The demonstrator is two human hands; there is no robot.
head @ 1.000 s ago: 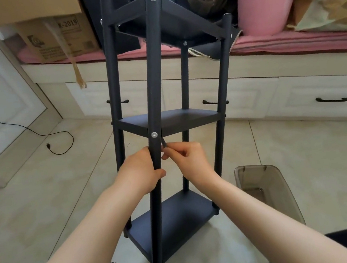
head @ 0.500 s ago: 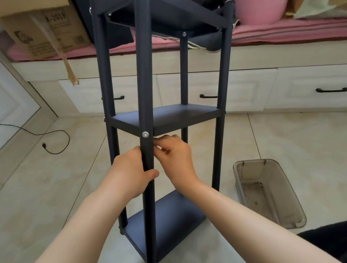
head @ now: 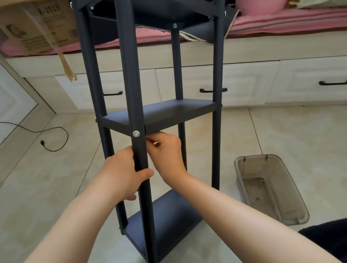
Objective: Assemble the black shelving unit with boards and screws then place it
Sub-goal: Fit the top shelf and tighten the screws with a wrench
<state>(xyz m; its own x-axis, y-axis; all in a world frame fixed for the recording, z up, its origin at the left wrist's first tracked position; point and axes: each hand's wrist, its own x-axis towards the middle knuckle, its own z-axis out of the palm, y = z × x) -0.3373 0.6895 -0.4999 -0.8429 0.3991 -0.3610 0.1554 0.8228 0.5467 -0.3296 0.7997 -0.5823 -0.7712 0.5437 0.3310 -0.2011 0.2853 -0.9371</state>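
I am sitting on the tiled floor [head: 303, 134] with the black shelf [head: 161, 115] standing upright in front of my knees. My left hand [head: 122, 175] is wrapping around the near post [head: 132, 92], just below the silver screw [head: 136, 133] that is fixing the middle board [head: 165, 112] to that post; my thumb is crossing the front of the post and the fingers are curling behind it. My right hand [head: 167, 152] is sitting just right of the post, right under the middle board's front edge, with fingertips pinched together near the screw. I cannot tell from here what they are pinching; only a small pale glint is showing between them.

The bottom board [head: 170, 219] is lying low between the posts, close to the floor, and the top board [head: 153, 3] is rising out of view above. To the right of the shelf, a clear plastic bin [head: 271, 191] is resting on the floor. Behind the shelf, white drawers [head: 295, 81] are running under a pink cushion [head: 286, 22], and a cardboard box [head: 35, 23] is sitting on it to the shelf's left. A black cable [head: 40, 133] is trailing across the floor, left of the shelf.
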